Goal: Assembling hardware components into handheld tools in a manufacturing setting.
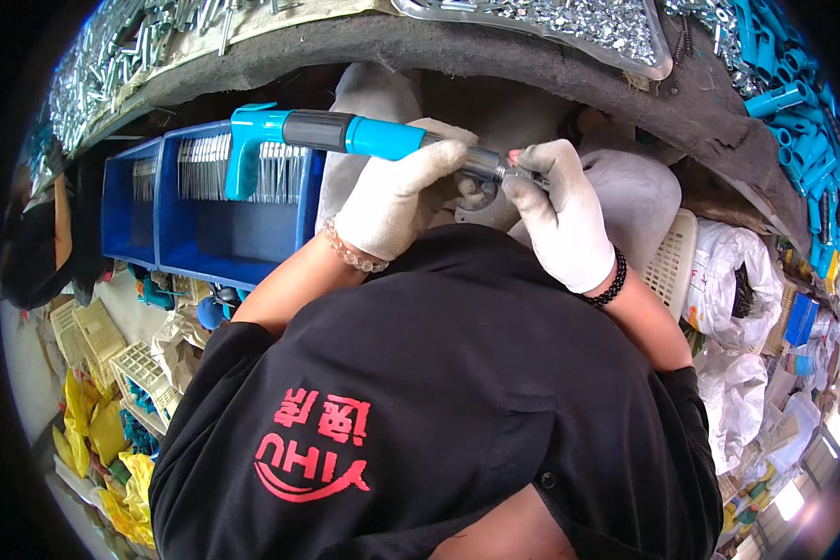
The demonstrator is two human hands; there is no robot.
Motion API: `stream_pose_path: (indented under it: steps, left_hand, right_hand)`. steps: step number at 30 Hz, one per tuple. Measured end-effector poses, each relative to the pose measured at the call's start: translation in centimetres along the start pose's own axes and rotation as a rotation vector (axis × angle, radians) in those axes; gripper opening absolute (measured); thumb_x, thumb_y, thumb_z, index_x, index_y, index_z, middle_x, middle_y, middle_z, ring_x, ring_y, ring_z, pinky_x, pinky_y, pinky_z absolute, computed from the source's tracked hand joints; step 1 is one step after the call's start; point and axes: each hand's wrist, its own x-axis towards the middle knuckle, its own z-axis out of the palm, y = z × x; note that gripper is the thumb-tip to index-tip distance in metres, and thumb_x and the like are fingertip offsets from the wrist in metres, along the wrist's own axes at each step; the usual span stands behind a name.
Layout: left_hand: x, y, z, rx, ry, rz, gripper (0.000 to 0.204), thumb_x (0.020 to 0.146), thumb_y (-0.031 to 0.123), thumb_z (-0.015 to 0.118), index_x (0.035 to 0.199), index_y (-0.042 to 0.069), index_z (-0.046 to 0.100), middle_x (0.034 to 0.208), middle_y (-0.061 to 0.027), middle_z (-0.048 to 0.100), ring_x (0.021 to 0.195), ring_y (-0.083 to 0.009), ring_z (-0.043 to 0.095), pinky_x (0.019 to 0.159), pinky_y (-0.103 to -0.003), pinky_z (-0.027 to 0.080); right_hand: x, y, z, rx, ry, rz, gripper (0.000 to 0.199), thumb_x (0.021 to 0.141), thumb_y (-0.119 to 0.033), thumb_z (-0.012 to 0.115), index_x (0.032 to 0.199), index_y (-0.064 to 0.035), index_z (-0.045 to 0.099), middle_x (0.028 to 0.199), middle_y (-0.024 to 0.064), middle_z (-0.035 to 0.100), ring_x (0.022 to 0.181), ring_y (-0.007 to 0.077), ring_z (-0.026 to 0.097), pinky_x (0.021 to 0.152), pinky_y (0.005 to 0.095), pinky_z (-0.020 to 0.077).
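Observation:
My left hand [389, 201], in a white knit glove, is closed around the front part of a teal-and-black tool [383, 138]. The tool lies nearly level across my lap, and its teal hooked handle [244, 154] points down at the left end. Past my left fingers, a clear or shiny front section with a threaded metal tip [500, 171] sticks out to the right. My right hand [569, 219], gloved too, pinches at that tip with thumb and fingers. A bare fingertip shows through the glove. Whatever small part lies between the right fingers is mostly hidden.
Blue bins [224, 229] with rows of thin metal rods stand at left. Ahead, the bench edge [280, 56] carries loose bolts and a clear tray [658, 61] of small metal parts. Teal tubes [798, 140] pile up at right, above a cream basket [674, 261] and white sacks [733, 280].

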Motion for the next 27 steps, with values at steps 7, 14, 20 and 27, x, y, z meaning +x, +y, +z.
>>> stream_pose_path:
  steps: [7,14,20,27]
  left_hand:
    - [-0.8,0.2,0.3,-0.173,0.022,-0.138,0.032,0.093,0.02,0.068,0.118,0.001,0.057,0.09,-0.01,0.065,0.084,-0.0205,0.066,0.079,-0.038,0.057]
    - [-0.8,-0.3,0.2,0.06,0.034,0.042,0.04,0.093,0.02,0.068,0.125,0.003,0.052,0.105,-0.0142,0.067,0.09,-0.0236,0.068,0.081,-0.04,0.057]
    - [-0.7,-0.5,0.4,0.04,0.047,-0.007,0.04,0.092,0.02,0.069,0.124,0.003,0.054,0.107,-0.0146,0.067,0.093,-0.0237,0.068,0.083,-0.04,0.056]
    - [-0.7,-1.2,0.3,0.011,0.06,0.0,0.038,0.092,0.018,0.069,0.122,0.0,0.055,0.106,-0.0142,0.068,0.092,-0.0232,0.068,0.082,-0.038,0.056]
  right_hand:
    - [2.5,1.6,-1.2,-0.472,0.072,-0.87,0.027,0.082,-0.009,0.072,0.101,-0.0063,0.054,0.094,0.0101,0.059,0.078,0.032,0.061,0.069,0.04,0.0523]
    - [0.5,0.1,-0.5,0.186,-0.007,0.091,0.023,0.098,-0.021,0.065,0.108,-0.0023,0.056,0.086,0.0082,0.064,0.071,0.0106,0.063,0.064,0.0276,0.0506]
    - [0.1,0.7,-1.3,0.191,-0.148,0.459,0.031,0.095,-0.028,0.069,0.107,0.0,0.06,0.077,0.0087,0.065,0.066,0.0201,0.065,0.065,0.0326,0.0517]
    - [-0.8,0.9,-0.9,0.086,-0.086,0.323,0.025,0.093,-0.021,0.066,0.109,-0.0012,0.064,0.084,0.0117,0.069,0.08,0.0244,0.069,0.073,0.0346,0.0524]
